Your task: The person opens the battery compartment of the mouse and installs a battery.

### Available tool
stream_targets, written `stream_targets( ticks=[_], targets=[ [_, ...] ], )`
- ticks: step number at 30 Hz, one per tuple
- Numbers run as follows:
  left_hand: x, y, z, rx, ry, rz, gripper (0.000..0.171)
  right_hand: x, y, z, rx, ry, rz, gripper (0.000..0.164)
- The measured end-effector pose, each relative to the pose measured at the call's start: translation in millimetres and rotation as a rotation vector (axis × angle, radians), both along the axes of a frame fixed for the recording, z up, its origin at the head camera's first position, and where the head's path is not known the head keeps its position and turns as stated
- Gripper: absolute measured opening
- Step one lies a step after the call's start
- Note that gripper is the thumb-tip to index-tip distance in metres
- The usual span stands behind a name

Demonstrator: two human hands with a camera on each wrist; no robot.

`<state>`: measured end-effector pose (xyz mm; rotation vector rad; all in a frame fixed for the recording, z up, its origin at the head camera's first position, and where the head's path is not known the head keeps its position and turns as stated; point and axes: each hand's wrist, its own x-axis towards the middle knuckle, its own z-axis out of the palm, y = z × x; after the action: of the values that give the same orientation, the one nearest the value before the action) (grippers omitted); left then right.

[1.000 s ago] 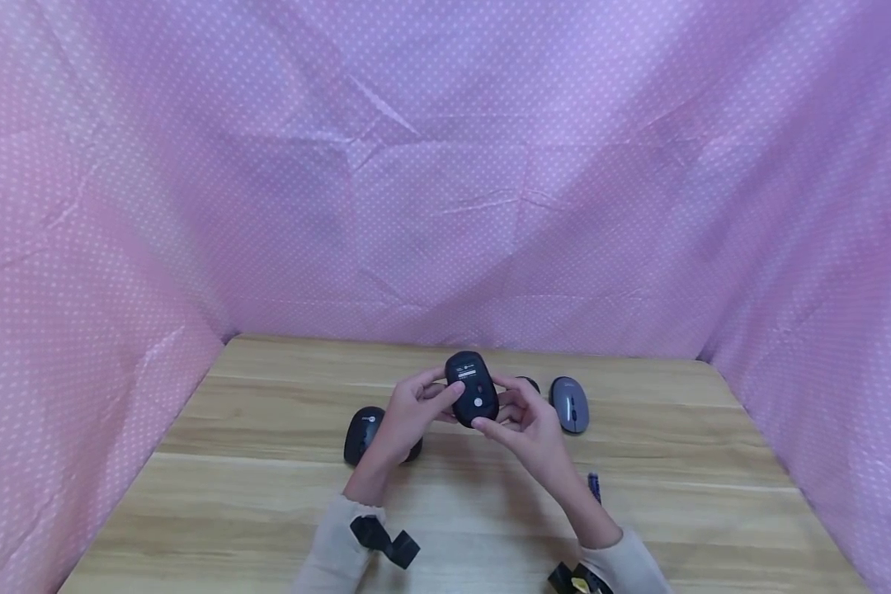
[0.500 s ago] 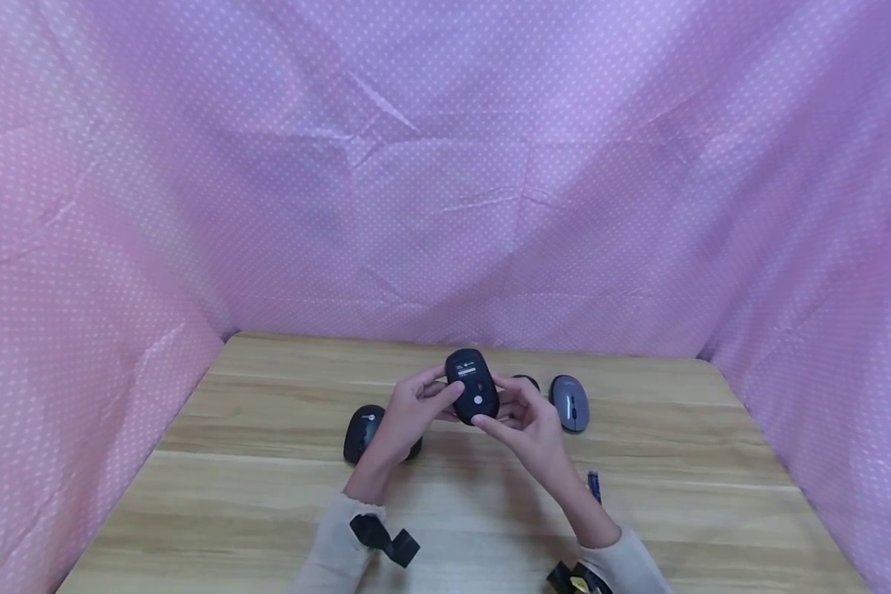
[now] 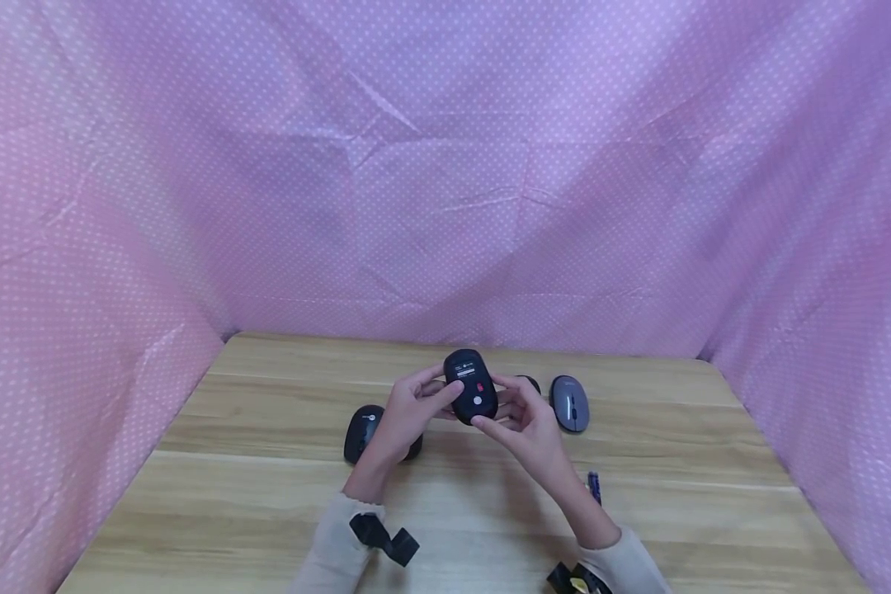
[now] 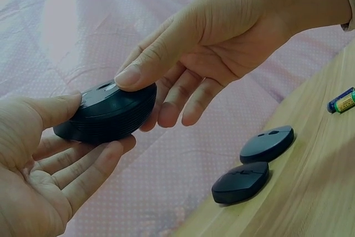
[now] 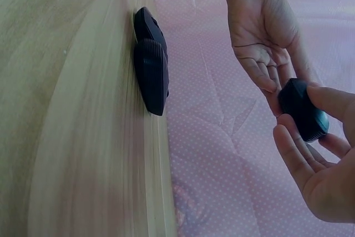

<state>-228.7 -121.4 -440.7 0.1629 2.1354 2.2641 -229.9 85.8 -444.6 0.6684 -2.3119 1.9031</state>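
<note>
A black computer mouse (image 3: pixel 466 396) is held above the table between both hands, its underside towards the head camera. On that underside are a printed label, a white round spot and a red glow. My left hand (image 3: pixel 408 412) grips the mouse's left side, thumb on the underside and fingers beneath. My right hand (image 3: pixel 532 425) pinches the lower right end between thumb and fingers. In the left wrist view the right thumb (image 4: pixel 130 75) presses close to the white spot. Ribbed sides of the mouse (image 5: pixel 302 109) show in the right wrist view.
A grey mouse (image 3: pixel 569 404) lies on the wooden table (image 3: pixel 267 495) at the right, beside a dark mouse (image 3: pixel 530 383) mostly hidden by my right hand. Left of my left wrist lies a black mouse (image 3: pixel 360 433). A blue battery (image 3: pixel 594 485) lies by my right forearm. Pink dotted cloth (image 3: pixel 445 206) encloses the table.
A red glow now shows on the mouse's underside, where the same spot was dark before. The hands and the mouse stay almost still.
</note>
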Motion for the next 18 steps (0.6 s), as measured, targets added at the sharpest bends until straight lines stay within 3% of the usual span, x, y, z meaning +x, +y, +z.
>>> stream_targets(
  ticks=[11,18],
  targets=[
    [0.5,-0.4,-2.0,-0.001,0.001,0.016,0.043,-2.6,2.5,-2.2,0.043,0.001,0.020,0.059],
    [-0.1,0.1,-3.8,-0.020,0.011,0.011,0.044,-6.3,8.7,1.7,-0.028,-0.145,0.106,0.045]
  ],
)
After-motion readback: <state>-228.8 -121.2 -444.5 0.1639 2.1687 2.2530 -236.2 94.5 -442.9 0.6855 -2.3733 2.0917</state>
